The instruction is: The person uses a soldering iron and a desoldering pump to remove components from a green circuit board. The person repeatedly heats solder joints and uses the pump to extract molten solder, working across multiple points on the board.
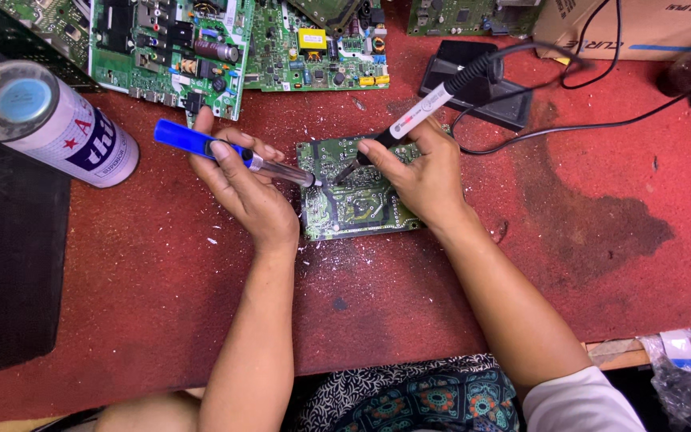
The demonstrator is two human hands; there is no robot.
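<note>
— Head view: what do the hands hold?
— Left hand (pixel 245 188) grips a blue desoldering pump (pixel 229 152); right hand (pixel 421 172) pinches a soldering iron (pixel 409 120).
— And the tips?
— Both meet on the green circuit board (pixel 357 204), centre frame, flat on the red mat (pixel 601 232). A spray can (pixel 49 120) lies upper left.

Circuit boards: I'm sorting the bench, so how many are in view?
At least 5: one under the tool tips; along the top edge, far left, left, centre, right. The frame cuts these, and overlaps may hide more.
</note>
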